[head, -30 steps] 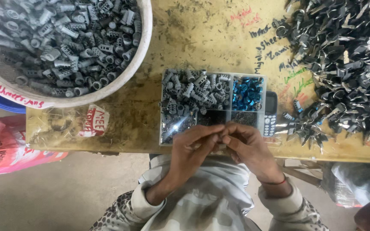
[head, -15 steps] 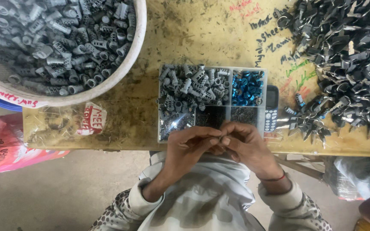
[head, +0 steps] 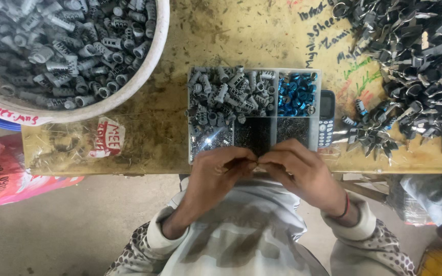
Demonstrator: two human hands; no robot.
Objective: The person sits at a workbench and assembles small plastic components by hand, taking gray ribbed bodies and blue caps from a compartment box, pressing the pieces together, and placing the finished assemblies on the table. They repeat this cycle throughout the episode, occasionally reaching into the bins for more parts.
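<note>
**Small part pinched at the bench edge**

Left hand [head: 216, 176] and right hand [head: 300, 174] meet fingertip to fingertip, closed on a tiny part [head: 256, 164] just below the clear compartment tray [head: 317, 110]. Judged light, rigid and easily dropped: pinch by its ends. Red-and-white sticker [head: 106, 137] left on the table [head: 180, 61]; pink bag [head: 6, 174] beneath.

White-and-red label [head: 107, 137] on the tabletop; pink bag [head: 6, 174] lower left

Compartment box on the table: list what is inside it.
The box holds grey tubes, blue rings and tiny dark bits. Both hands cover its front edge.
</note>
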